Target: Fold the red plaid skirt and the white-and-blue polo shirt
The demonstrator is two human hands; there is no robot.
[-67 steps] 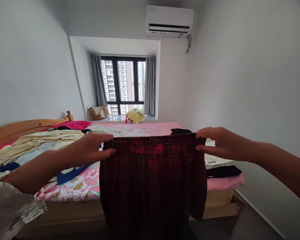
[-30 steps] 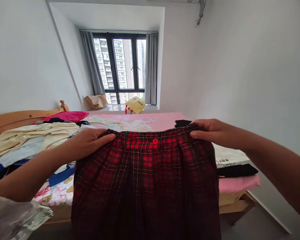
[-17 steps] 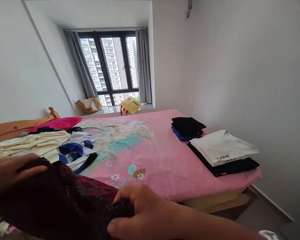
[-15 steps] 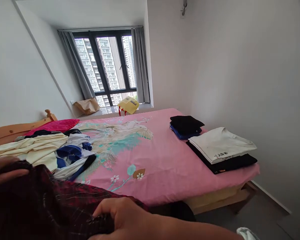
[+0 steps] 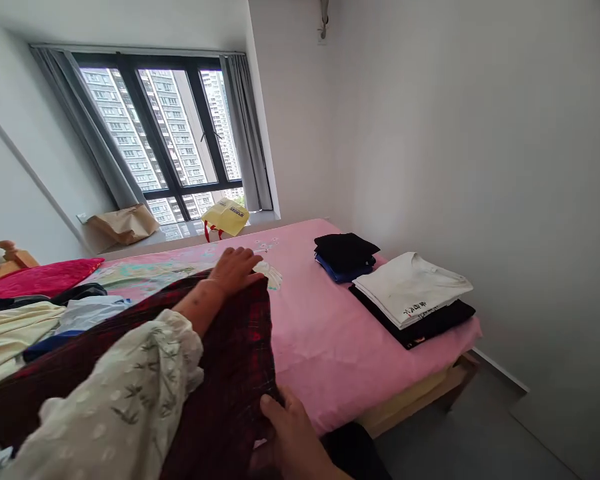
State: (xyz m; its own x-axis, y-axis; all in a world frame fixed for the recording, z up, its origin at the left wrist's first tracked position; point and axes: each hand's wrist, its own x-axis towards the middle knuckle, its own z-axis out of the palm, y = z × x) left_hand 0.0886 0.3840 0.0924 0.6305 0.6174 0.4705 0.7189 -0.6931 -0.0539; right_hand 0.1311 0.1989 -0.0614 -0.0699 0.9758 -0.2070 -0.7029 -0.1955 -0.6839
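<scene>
A dark red plaid garment (image 5: 230,340) is stretched out in front of me over the near left part of the bed. My left hand (image 5: 236,267) grips its far corner, fingers curled over the edge. At the near right corner, my right hand (image 5: 293,427) pinches the cloth between thumb and fingers. The garment's exact kind cannot be made out. My left forearm and white patterned sleeve cover much of its middle.
Loose clothes (image 5: 15,327) lie heaped on the left of the pink bed sheet (image 5: 310,373). Folded black and blue clothes (image 5: 347,252) and folded white shirts (image 5: 413,287) are stacked at right. A yellow bag (image 5: 226,217) and a brown paper bag (image 5: 125,223) rest by the window.
My left hand has reached forward and right, carrying the plaid garment's far corner across the bed. The cloth is now more spread out. My view has turned somewhat right.
</scene>
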